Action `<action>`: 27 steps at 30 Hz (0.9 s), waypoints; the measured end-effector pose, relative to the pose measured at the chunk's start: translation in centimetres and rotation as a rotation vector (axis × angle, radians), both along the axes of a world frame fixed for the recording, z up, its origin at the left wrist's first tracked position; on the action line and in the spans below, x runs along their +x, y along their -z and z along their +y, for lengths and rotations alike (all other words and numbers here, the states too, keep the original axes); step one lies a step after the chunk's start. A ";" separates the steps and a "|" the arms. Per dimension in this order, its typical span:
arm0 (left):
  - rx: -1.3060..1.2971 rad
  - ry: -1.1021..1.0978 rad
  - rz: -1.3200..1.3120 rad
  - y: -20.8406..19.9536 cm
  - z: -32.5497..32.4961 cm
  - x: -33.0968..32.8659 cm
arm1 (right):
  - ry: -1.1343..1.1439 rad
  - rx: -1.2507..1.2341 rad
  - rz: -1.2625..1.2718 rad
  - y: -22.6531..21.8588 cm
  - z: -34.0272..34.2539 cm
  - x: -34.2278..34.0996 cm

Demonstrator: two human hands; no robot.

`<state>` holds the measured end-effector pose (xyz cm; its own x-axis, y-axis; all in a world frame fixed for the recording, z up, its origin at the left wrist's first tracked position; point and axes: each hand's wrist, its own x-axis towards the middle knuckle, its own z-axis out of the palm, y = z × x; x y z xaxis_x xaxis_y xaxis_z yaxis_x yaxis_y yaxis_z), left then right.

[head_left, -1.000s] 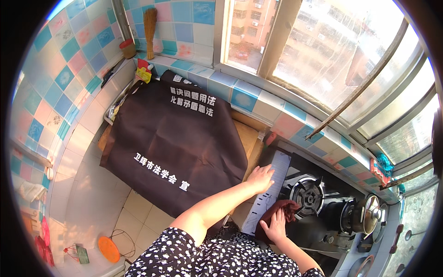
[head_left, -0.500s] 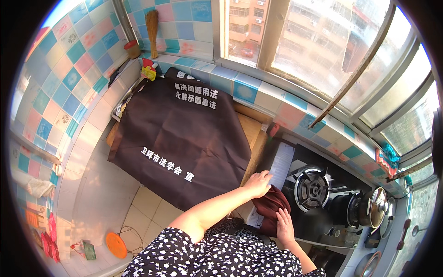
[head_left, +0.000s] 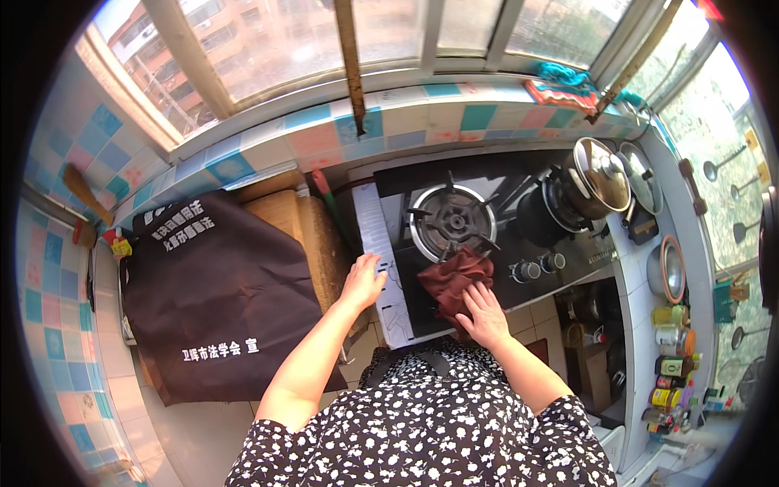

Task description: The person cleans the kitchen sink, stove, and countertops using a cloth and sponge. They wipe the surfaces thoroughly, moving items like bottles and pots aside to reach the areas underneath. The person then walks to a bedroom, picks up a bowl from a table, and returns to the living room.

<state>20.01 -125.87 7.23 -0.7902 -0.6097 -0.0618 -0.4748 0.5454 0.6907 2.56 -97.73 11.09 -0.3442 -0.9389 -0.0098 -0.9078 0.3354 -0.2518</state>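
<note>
A dark reddish-brown cloth (head_left: 452, 280) lies bunched on the front edge of the black glass gas stove (head_left: 414, 312), just before the left burner (head_left: 453, 219). My right hand (head_left: 484, 315) grips it, fingers laid over its near right side; the part under the palm is hidden. At the stove's left side, my left hand (head_left: 365, 282) is empty, its fingers stretched toward the white patterned strip (head_left: 375, 231) along the stove's edge. Two control knobs (head_left: 539, 266) sit to the right of the cloth.
A lidded pot (head_left: 596, 183) stands at the stove's back right. On the left, a large dark printed cloth (head_left: 231, 284) covers much of a wooden board (head_left: 296, 219). Several bottles and jars (head_left: 672, 365) line the right counter beside a metal bowl (head_left: 667, 268). Windows run along the back.
My view has swung right. My right hand and the brown cloth have moved from the stove's left front corner onto the glass near the burner. My left hand has come off the cloth.
</note>
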 end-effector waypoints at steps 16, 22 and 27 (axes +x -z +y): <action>0.027 -0.174 -0.118 -0.2 5.6 -3.2 | -0.156 -0.259 -0.022 0.0 16.0 -19.4; -0.132 -0.406 -0.171 0.0 10.5 -5.2 | 0.039 -0.299 -0.025 1.0 21.7 -30.8; -0.199 -0.582 -0.214 1.3 14.3 -8.8 | 0.198 -0.233 -0.126 1.6 18.2 -32.0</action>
<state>11.18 -111.57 5.91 -0.3105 -0.9503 -0.0232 -0.8472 0.2655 0.4602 -29.46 -79.55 9.49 -0.5301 -0.8358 0.1432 -0.7874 0.4225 -0.4489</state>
